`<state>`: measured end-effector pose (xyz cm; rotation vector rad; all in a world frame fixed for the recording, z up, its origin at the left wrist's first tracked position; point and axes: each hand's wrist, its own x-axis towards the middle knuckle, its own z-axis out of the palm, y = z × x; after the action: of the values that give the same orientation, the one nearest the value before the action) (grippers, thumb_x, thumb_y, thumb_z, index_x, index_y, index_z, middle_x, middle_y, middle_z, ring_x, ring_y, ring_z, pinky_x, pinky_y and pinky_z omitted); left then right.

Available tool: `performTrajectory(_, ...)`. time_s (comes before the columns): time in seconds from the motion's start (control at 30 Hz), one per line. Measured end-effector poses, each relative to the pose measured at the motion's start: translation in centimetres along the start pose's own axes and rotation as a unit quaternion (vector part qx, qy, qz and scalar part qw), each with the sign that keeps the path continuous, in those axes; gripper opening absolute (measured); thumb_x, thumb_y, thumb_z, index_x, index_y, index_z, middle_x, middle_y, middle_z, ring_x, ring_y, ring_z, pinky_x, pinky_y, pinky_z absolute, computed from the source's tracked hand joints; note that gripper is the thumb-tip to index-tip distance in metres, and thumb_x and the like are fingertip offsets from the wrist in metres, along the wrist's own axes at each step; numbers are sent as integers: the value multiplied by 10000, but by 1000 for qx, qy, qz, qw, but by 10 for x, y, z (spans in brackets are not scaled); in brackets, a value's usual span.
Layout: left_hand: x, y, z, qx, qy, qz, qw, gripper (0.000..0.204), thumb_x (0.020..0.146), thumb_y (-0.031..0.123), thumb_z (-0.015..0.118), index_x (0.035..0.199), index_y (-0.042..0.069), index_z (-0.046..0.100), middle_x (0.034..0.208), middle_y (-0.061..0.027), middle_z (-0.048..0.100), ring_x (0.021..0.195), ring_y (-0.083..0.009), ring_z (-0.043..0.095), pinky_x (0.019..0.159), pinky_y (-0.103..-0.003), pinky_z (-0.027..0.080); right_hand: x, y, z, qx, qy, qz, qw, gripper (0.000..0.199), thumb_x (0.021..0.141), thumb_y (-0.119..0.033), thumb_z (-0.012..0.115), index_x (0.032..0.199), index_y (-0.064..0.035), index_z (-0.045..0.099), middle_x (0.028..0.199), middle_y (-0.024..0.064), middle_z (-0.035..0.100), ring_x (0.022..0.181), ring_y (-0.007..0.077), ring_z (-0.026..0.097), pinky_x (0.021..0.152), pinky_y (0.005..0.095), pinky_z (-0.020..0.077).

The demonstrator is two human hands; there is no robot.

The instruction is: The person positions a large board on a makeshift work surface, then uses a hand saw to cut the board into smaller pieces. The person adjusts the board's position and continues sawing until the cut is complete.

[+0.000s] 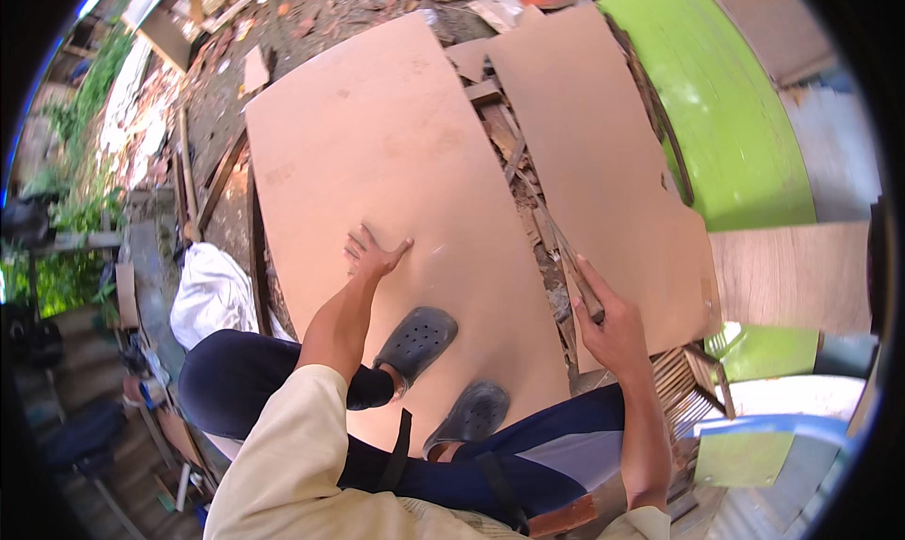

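My left hand (374,254) rests on a large tan board (396,144), fingers spread, holding nothing. On the right my right hand (608,323) is closed on the brown handle of a long, narrow tool (568,254). Its thin dark length points away from me, over the gap between the two boards. Whether it is a knife or a saw I cannot tell, as it is seen nearly edge-on. A second tan board (584,116) with an uneven right edge lies beside the first. Both my feet, in dark clogs (421,342), stand on the first board.
Broken wood scraps (509,139) fill the gap between the boards. A bright green panel (721,106) and a wood-grained board (792,276) lie to the right. A white sack (215,290) sits at the left, near wooden poles (187,172). Leaves and debris litter the far ground.
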<state>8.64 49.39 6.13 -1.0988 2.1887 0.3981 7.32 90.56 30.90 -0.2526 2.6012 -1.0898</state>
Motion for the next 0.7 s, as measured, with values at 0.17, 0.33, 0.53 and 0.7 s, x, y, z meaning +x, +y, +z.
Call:
performTrajectory(0.17,-1,-39,-16,10,-26,43,999,1446,587,754,836,1651,313,-38,1713,-199,-15,1555,-482,54,1131,-730,285,55,-30,50,-11,-25,-157,987,527,928,-156,699,1440,-206,584,1008,136,735,762,304,703,647,403,550)
performTrajectory(0.33,12,-61,-27,128,-62,122,982,1495,551,614,936,1647,326,-39,1681,-285,78,1502,-567,175,1138,-642,383,81,-56,100,-84,-148,-239,956,516,894,-181,733,1392,-165,596,1040,128,709,979,320,683,806,439,544)
performTrajectory(0.53,11,-51,-29,126,-50,112,985,1446,582,592,932,1644,357,-20,1690,-265,53,1518,-536,164,1128,-607,417,110,-47,169,-146,-305,-229,913,717,855,-191,764,1485,-152,424,1317,208,606,1270,420,545,1011,505,497)
performTrajectory(0.7,2,-58,-35,118,-51,93,987,1420,591,551,943,1643,377,6,1700,-238,49,1527,-518,161,1118,-578,441,142,-36,206,-186,-363,-143,902,811,841,-228,794,1512,-157,343,1503,264,455,1377,417,473,1104,510,446)
